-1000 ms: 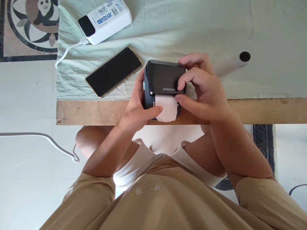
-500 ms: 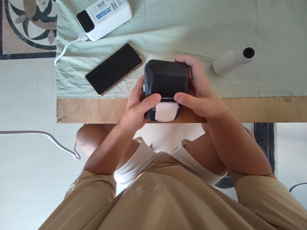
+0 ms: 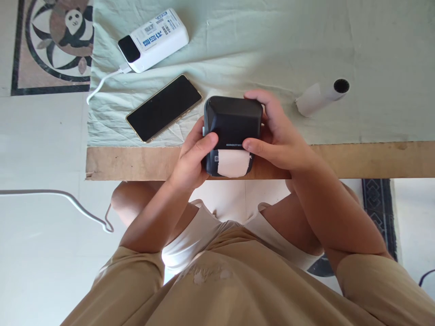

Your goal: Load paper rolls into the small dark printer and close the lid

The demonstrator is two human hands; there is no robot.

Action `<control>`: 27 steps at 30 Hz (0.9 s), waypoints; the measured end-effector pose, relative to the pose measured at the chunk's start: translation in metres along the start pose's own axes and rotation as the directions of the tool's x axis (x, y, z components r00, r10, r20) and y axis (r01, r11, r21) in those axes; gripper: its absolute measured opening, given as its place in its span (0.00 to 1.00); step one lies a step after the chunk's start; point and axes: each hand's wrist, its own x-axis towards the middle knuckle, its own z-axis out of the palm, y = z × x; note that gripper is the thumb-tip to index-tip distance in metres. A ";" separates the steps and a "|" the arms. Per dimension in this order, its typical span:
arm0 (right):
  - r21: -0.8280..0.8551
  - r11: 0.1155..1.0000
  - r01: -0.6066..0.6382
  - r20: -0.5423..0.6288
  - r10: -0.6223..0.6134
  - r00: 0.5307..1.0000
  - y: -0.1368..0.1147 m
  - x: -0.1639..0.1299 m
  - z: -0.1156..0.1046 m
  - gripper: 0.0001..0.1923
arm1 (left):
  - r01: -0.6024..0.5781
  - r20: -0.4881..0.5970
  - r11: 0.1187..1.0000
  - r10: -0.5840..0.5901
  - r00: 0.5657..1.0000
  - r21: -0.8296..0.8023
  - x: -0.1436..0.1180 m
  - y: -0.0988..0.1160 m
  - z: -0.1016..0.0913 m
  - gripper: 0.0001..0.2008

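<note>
- Dark label printer (image 3: 234, 121) sat mid-frame at table edge (image 3: 136, 162), gripped by left hand (image 3: 190, 159) and right hand (image 3: 277, 138), thumbs pressing lid down
- White paper (image 3: 234, 163) stuck out below lid, clear of both thumbs

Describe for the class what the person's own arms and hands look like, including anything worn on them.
The left hand and right hand are bare: no gloves, rings, watch or bracelets show. Both forearms are uncovered to above the elbow. Short, loose tan sleeves of a T-shirt cover the upper arms.
</note>
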 end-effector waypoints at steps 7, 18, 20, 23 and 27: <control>-0.334 0.942 -0.020 -0.405 -0.125 0.906 -0.033 0.003 -0.018 0.30 | 0.079 -0.166 0.996 -0.084 0.983 -0.038 0.005 0.001 0.011 0.16; -0.507 0.856 0.100 -0.053 -0.147 0.988 -0.035 0.003 -0.010 0.31 | 0.014 -0.185 0.999 -0.021 0.982 -0.041 0.004 0.002 0.008 0.09; -0.493 0.865 0.097 -0.058 -0.144 0.988 -0.038 0.003 -0.010 0.32 | 0.013 -0.177 0.997 -0.027 0.984 -0.078 0.007 0.003 0.009 0.07; -0.512 0.856 0.075 -0.107 -0.149 0.983 -0.045 0.006 -0.010 0.28 | 0.068 -0.212 0.992 -0.090 0.973 -0.108 0.011 0.003 0.010 0.09; -0.453 0.891 -0.022 -0.208 -0.082 0.975 -0.051 0.008 -0.005 0.20 | 0.067 -0.224 0.995 -0.083 0.971 -0.080 0.011 0.003 0.009 0.16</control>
